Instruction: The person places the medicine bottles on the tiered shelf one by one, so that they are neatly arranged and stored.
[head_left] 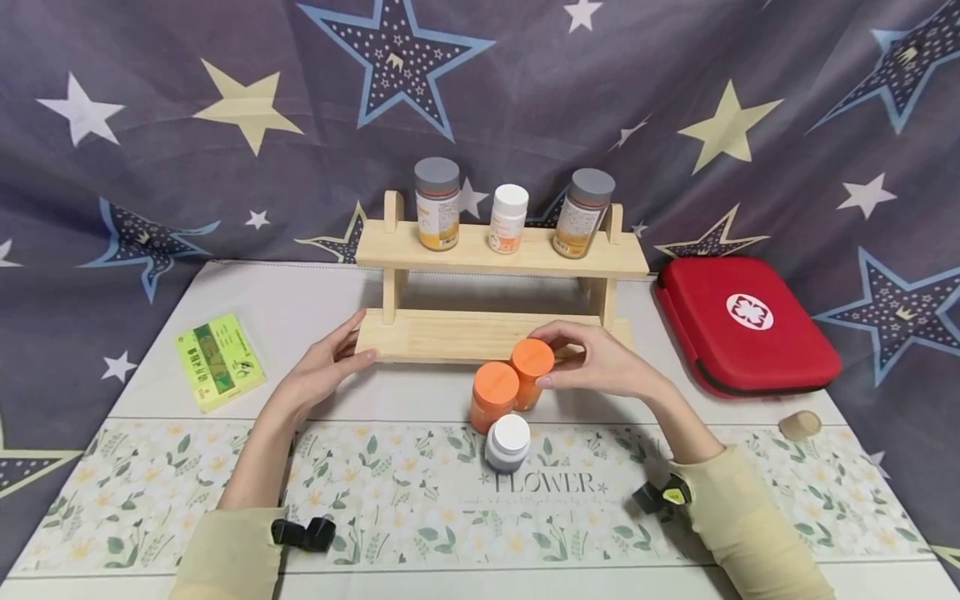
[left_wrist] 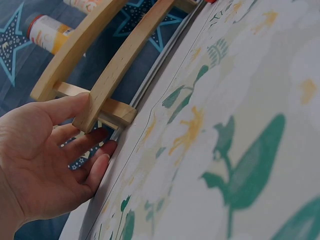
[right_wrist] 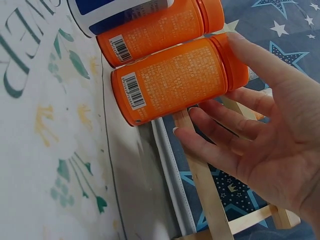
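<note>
A two-tier wooden shelf (head_left: 502, 260) stands at the back of the table. My left hand (head_left: 318, 371) holds the left end of its lower board; in the left wrist view the thumb (left_wrist: 75, 106) lies on the board's end. With thumb and forefinger, my right hand (head_left: 600, 360) pinches the cap of an upright orange bottle (head_left: 531, 371), its other fingers spread behind. A second orange bottle (head_left: 493, 396) stands close beside that one. In front is a white-capped bottle (head_left: 508, 442), whose blue and white label shows in the right wrist view.
On the upper board stand two grey-capped jars (head_left: 437, 204) (head_left: 583, 214) with a small white bottle (head_left: 508, 218) between them. A green-yellow box (head_left: 220, 362) lies at left. At right are a red first-aid case (head_left: 746, 325) and a small tan cylindrical object (head_left: 800, 425). A star-patterned cloth (head_left: 525, 100) hangs behind.
</note>
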